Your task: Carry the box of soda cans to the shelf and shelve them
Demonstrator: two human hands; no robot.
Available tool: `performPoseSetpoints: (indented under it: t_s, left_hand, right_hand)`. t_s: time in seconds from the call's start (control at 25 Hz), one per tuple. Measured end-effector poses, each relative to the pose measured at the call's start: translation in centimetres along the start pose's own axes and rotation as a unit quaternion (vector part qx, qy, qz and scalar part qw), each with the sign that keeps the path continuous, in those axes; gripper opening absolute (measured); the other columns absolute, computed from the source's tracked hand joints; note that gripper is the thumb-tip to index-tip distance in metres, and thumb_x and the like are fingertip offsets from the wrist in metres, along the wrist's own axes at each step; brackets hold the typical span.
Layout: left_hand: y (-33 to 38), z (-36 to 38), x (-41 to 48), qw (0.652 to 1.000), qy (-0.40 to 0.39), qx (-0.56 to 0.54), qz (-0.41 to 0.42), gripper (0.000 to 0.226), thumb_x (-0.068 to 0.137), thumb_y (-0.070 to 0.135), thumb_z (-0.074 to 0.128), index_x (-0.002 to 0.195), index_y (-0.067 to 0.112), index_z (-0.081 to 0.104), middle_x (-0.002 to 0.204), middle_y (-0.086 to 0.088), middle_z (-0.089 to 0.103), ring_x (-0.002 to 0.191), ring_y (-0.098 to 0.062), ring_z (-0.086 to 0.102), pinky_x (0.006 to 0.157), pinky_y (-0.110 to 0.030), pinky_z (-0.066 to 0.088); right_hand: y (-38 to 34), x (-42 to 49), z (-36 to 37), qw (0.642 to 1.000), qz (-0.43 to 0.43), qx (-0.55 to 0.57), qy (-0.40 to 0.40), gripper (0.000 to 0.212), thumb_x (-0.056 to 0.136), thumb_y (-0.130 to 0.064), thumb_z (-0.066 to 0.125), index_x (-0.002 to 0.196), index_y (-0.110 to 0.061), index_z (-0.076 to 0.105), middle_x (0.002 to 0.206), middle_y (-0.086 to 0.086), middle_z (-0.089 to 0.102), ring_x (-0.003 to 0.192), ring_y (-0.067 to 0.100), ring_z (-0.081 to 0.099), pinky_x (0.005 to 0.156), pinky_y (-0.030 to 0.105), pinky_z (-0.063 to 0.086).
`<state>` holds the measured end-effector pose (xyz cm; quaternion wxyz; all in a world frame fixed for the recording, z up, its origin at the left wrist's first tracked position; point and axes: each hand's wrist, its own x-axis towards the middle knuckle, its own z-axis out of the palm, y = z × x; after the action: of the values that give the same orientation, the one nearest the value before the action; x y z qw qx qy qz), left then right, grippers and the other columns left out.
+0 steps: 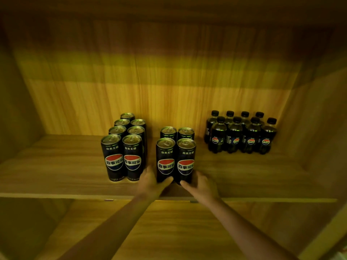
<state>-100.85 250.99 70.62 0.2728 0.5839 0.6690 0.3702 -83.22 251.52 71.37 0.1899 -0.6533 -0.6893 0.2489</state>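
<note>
Quick count: eleven cans all up. Four sit in a two-by-two block right at the fingers, the front pair between the left hand and right hand. So two hands. Seven more cans are bunched just left of the fingers, three rows of two plus a single at the back. Well off to the right of the fingers are eight bottles, in two rows of four.

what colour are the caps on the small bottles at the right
The bottle caps are black; head view.
</note>
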Motion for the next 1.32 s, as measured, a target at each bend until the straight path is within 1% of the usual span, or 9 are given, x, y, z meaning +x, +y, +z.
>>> performPoseSetpoints:
  t_s: [0.04,0.12,0.24,0.44,0.84,1.08,1.16,1.24,1.32]
  left_hand:
    - [-0.7,0.5,-0.2,0.998,-0.001,0.06,-0.004,0.08,0.067,0.054,0.067,0.132,0.015,0.039,0.133,-0.007,0.051,0.125,-0.025,0.046,0.104,-0.041,0.041]
    - [-1.1,1.2,-0.1,0.99,0.017,0.139,0.014,0.069,0.079,0.051,0.058,0.133,0.012,0.042,0.138,-0.009,0.046,0.128,-0.027,0.041,0.108,-0.038,0.035]
    - [-0.9,1.8,0.4,0.985,0.024,0.166,0.035,0.064,0.087,0.047,0.049,0.137,0.009,0.038,0.146,-0.009,0.038,0.135,-0.025,0.032,0.114,-0.036,0.026]
    - [-0.8,2.0,1.6,0.982,0.0,0.187,0.022,0.066,0.088,0.048,0.046,0.141,0.009,0.032,0.149,-0.01,0.033,0.138,-0.026,0.026,0.116,-0.037,0.022]
    - [-0.4,2.2,2.3,0.982,0.006,0.188,0.011,0.067,0.088,0.047,0.046,0.14,0.008,0.031,0.145,-0.013,0.037,0.135,-0.029,0.032,0.111,-0.036,0.026]
    - [0.2,1.5,1.1,0.991,0.027,0.13,0.008,0.067,0.085,0.04,0.056,0.138,0.007,0.032,0.142,-0.014,0.039,0.133,-0.03,0.035,0.109,-0.038,0.032]
    - [0.6,0.9,-0.1,0.993,0.021,0.111,0.019,0.066,0.085,0.036,0.058,0.138,0.008,0.031,0.143,-0.013,0.037,0.134,-0.028,0.033,0.109,-0.037,0.031]
    - [1.4,0.0,-1.8,0.991,0.025,0.114,0.062,0.067,0.085,0.032,0.059,0.14,0.009,0.028,0.146,-0.012,0.034,0.137,-0.027,0.029,0.11,-0.034,0.029]
    - [2.7,-1.6,-2.9,0.984,0.054,0.121,0.123,0.07,0.085,0.029,0.059,0.143,0.01,0.024,0.149,-0.01,0.03,0.139,-0.025,0.026,0.111,-0.03,0.025]
  right_hand:
    - [0.5,0.2,0.6,0.998,-0.014,-0.055,0.024,0.069,0.079,-0.061,0.049,0.13,-0.016,0.042,0.136,0.006,0.05,0.125,0.025,0.046,0.104,0.041,0.039]
    - [0.8,0.7,1.4,0.993,-0.036,-0.085,0.073,0.058,0.082,-0.059,0.046,0.12,-0.016,0.05,0.129,0.005,0.055,0.121,0.023,0.047,0.103,0.038,0.037]
    - [1.0,1.2,1.9,0.99,-0.042,-0.096,0.094,0.052,0.086,-0.054,0.044,0.12,-0.016,0.05,0.131,0.004,0.053,0.126,0.024,0.043,0.106,0.039,0.032]
    - [1.2,2.3,1.8,0.986,-0.039,-0.121,0.107,0.051,0.086,-0.053,0.045,0.119,-0.014,0.051,0.131,0.005,0.052,0.125,0.024,0.043,0.105,0.039,0.034]
    - [1.0,3.3,2.1,0.987,-0.03,-0.113,0.11,0.054,0.086,-0.052,0.044,0.121,-0.012,0.049,0.13,0.008,0.054,0.125,0.026,0.043,0.105,0.04,0.034]
    - [1.1,2.8,1.1,0.994,-0.014,-0.079,0.072,0.063,0.082,-0.054,0.051,0.127,-0.01,0.045,0.135,0.011,0.049,0.129,0.029,0.039,0.107,0.044,0.034]
    - [1.1,2.0,0.5,0.996,-0.011,-0.069,0.063,0.069,0.082,-0.052,0.053,0.134,-0.01,0.037,0.141,0.011,0.043,0.132,0.029,0.035,0.109,0.045,0.033]
    - [0.7,0.9,-0.3,0.996,-0.024,-0.063,0.066,0.072,0.083,-0.049,0.054,0.139,-0.011,0.03,0.146,0.01,0.037,0.135,0.028,0.032,0.11,0.043,0.032]
    - [-0.2,0.2,-1.8,0.991,-0.064,-0.045,0.111,0.069,0.084,-0.042,0.057,0.139,-0.012,0.029,0.146,0.01,0.037,0.134,0.027,0.034,0.11,0.042,0.033]
